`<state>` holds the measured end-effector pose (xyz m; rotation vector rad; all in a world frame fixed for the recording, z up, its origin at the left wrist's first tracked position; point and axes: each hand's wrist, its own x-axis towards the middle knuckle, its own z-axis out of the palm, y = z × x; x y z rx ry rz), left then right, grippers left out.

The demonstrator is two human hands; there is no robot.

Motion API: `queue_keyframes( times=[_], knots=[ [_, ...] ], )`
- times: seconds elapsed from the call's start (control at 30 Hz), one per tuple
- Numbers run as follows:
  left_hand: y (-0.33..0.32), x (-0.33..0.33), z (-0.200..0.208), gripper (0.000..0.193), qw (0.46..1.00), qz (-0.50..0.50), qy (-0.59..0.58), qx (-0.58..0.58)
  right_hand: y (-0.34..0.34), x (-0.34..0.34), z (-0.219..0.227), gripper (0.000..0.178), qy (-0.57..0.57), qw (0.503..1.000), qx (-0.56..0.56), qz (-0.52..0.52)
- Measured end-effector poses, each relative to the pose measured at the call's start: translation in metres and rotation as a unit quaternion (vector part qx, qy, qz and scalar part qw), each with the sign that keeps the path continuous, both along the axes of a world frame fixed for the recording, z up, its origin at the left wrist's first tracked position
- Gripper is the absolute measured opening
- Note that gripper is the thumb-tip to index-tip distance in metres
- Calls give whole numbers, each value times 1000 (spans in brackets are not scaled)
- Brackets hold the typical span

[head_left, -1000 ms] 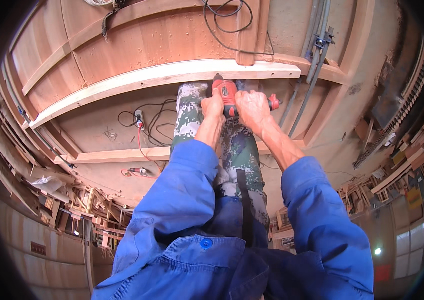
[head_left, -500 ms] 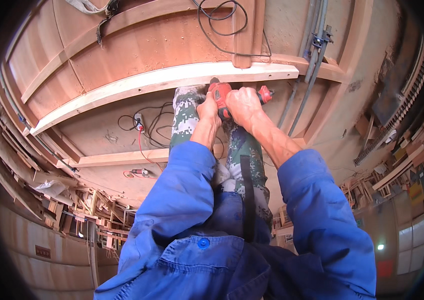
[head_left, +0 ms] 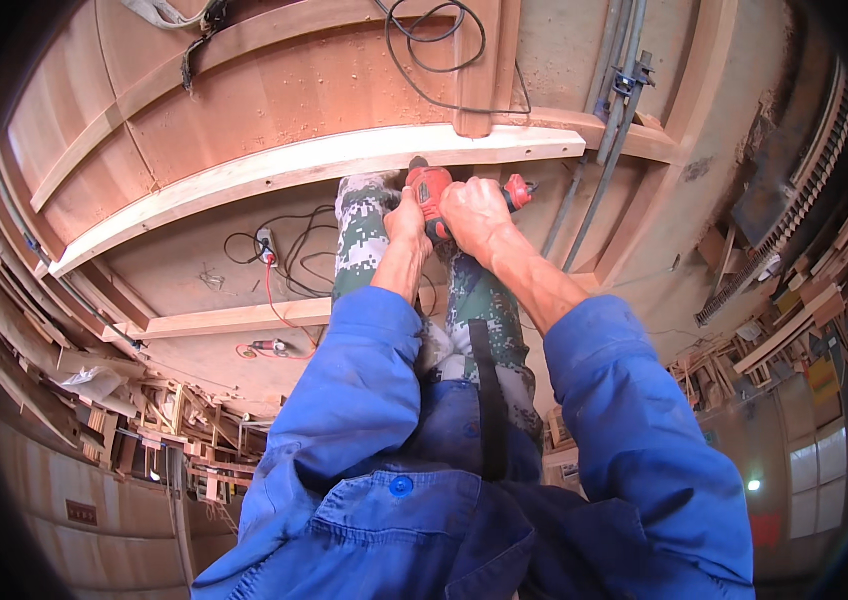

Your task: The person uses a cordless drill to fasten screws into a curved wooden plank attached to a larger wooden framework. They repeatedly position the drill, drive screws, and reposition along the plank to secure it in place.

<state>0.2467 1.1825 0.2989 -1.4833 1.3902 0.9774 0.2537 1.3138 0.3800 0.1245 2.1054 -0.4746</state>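
Much of the red power tool (head_left: 431, 192) is hidden beneath the two hands, so that only its red body between them, a dark tip towards the pale board and a red, dark-ended part (head_left: 517, 190) jutting out past the right hand are seen; what kind of bit is fitted cannot be made out. The tool is held just below the long pale curved plank (head_left: 274, 172), close to its lower edge, above a pair of camouflage-patterned trouser legs (head_left: 474, 300) whose feet are covered by the hands and tool. The left hand (head_left: 406, 222) is closed around the near side of the tool's body, though its fingertips are turned away and cannot be seen. The right hand (head_left: 477, 215) is laid over the top and rear of the tool with the fingers curled down and gripping it, the knuckles raised. Both forearms are stretched forward and drawn together towards the tool, bare from the wrist to the rolled blue sleeves (head_left: 364, 370). A small reddish-brown rectangular sign (head_left: 82, 512) is seen on the wall at the lower left, too small to be read, and a yellow rectangular panel (head_left: 822, 380) is glimpsed among stacked timber at the right. A black cable (head_left: 434, 60) is looped across the reddish wooden panels at the top, and metal pipes (head_left: 604, 100) are partly cut off by the upper rim.
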Motion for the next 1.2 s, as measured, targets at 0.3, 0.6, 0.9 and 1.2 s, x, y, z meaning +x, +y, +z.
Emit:
queue_keyframes(
  times=[0.3,0.6,0.9,1.2],
  knots=[
    [-1,3,-2,57,1000,-12,4,-13,-3,6,-2,16,14,1000,16,7],
    [3,0,-5,50,1000,-6,-4,4,4,-1,-3,18,5,1000,-1,-2],
    [-2,2,-10,49,1000,-30,-10,4,3,1,-4,18,-12,1000,-10,0],
    [0,6,-9,57,999,-37,12,-24,2,9,-9,20,23,1000,7,1]
  ],
)
